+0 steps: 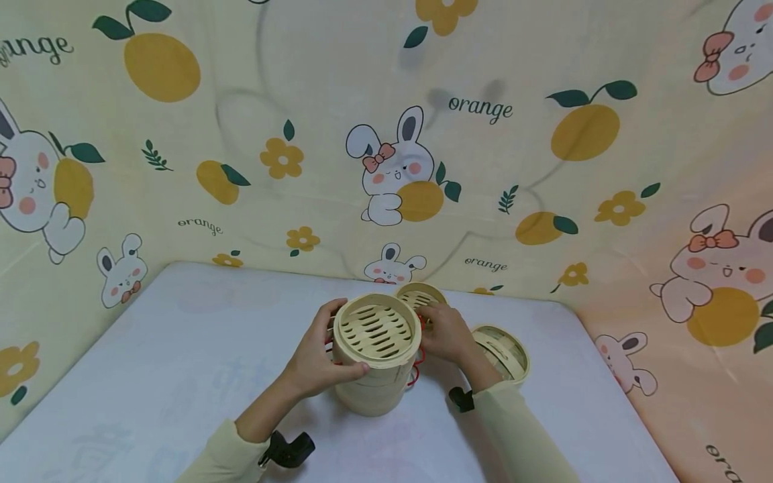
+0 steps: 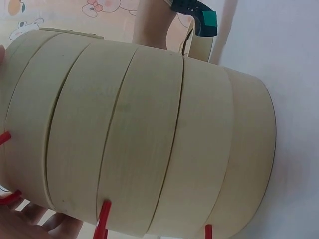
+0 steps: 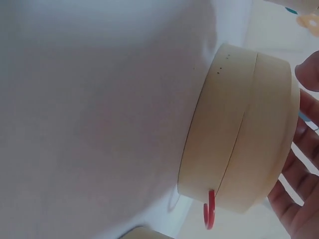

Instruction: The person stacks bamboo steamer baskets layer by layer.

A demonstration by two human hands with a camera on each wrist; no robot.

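A tall stack of round bamboo steamer baskets (image 1: 376, 386), slatted on top, stands in the middle of the head view. My left hand (image 1: 317, 352) grips its upper part from the left, thumb across the front, fingers round the far side. Red loops (image 2: 102, 219) stick out from the stack's wall. Behind it sits a lower bamboo steamer basket (image 1: 419, 290), which the stack partly covers. On that basket's right side my right hand (image 1: 447, 332) holds the rim. In the right wrist view its thumb and fingers lie along the rim, and a red loop (image 3: 210, 209) hangs from the wall.
To the right lies a round bamboo steamer lid (image 1: 502, 352) with a strip across its top, close under my right forearm. The white table (image 1: 199, 376) ends at a patterned cloth backdrop (image 1: 326, 221). Black wrist cameras (image 1: 290, 449) project from both sleeves.
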